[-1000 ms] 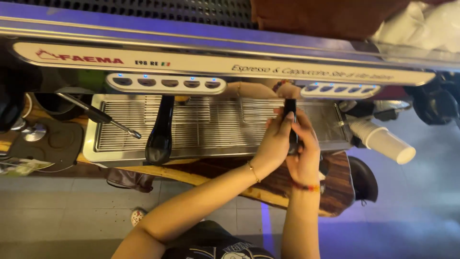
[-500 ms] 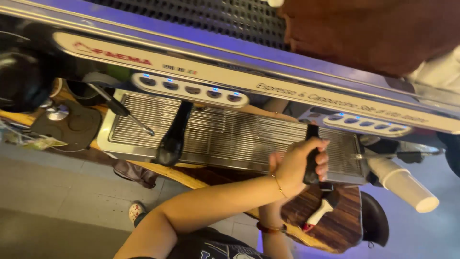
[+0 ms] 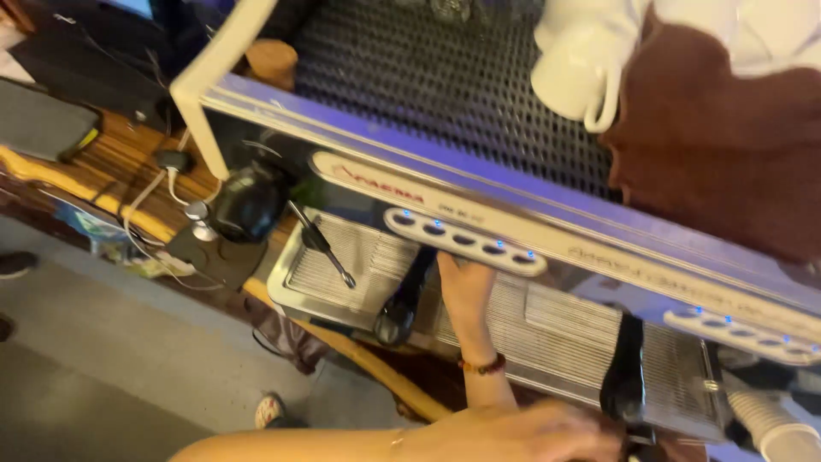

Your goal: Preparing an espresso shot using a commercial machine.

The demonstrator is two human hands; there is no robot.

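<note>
Right hand point(image 3: 466, 287), the one with the bead bracelet point(image 3: 483, 366), is up at the front of the espresso machine point(image 3: 479, 128). Its fingers go in under the strip of lit buttons point(image 3: 466, 239) and are hidden there. Can't tell whether the grip is clenched or released, or whether it holds anything.

The left-side portafilter handle point(image 3: 402, 299) is black and hangs down over the drip tray point(image 3: 556, 334), just beside that hand on its left. Contact isn't visible.

Left hand point(image 3: 513, 432) is at the bottom edge, motion-blurred, forearm lying across the frame. Its fingertips are at the lower end of the second portafilter handle point(image 3: 623, 376), also black, which points down over the tray on the right. The hand looks to be touching or nearly touching it. Can't tell the grip state through the blur.

Around them:
- The steam wand point(image 3: 325, 248) angles down over the left end of the tray, apart from both hands.
- A paper cup point(image 3: 770, 423) lies tipped at the bottom right corner, near the second handle.
- A white cup point(image 3: 573, 68) and a brown cloth point(image 3: 727, 128) sit on the machine's perforated top.
- A round black part point(image 3: 244, 201) is left of the machine, with cables behind it on the wooden worktop point(image 3: 103, 167).
- A shoe point(image 3: 272, 411) is on the grey floor point(image 3: 111, 359) below.
</note>
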